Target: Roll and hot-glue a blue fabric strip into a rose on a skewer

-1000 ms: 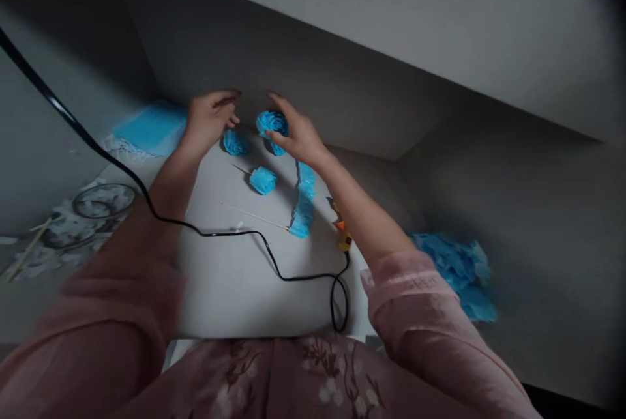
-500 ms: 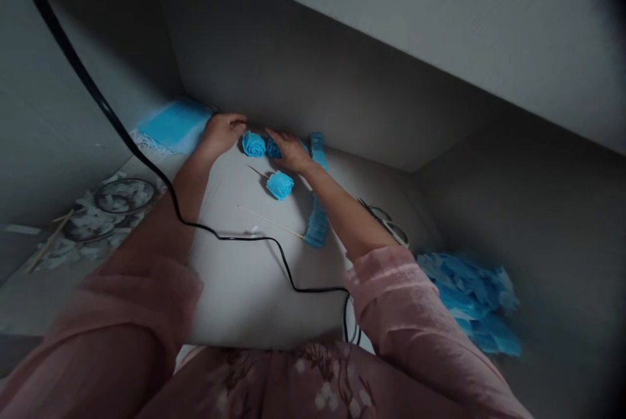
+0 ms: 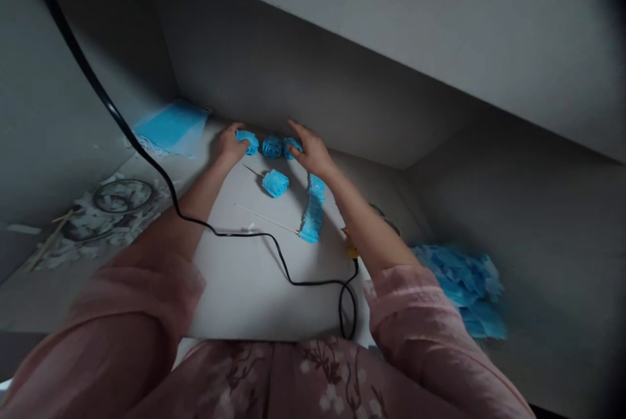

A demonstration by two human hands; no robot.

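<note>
Three blue crepe paper roses stand in a row by the back wall. My left hand [image 3: 231, 144] is curled round the left rose [image 3: 248, 141], thumb in front. The middle rose [image 3: 272, 146] stands between my hands, untouched. At the right rose [image 3: 292, 147], my right hand [image 3: 312, 149] has its fingers spread, with the thumb against the flower. Nearer to me lies a fourth, lighter rose [image 3: 276, 183] with a thin stick. A pleated blue strip [image 3: 312, 216] runs below my right hand, and a long thin stick [image 3: 267, 219] touches its lower end.
A black cable [image 3: 313, 283] crosses the surface in front of me. Blue sheets [image 3: 171, 127] lie at the back left, white scraps [image 3: 92, 230] with round rims at the left. Crumpled blue paper [image 3: 460, 279] lies at the right. A yellow object [image 3: 353, 251] sits by my right forearm.
My left hand has moved onto the left rose. My right hand has shifted right, off the middle rose to the right one, with its fingers wider apart. The yellow object has come into view.
</note>
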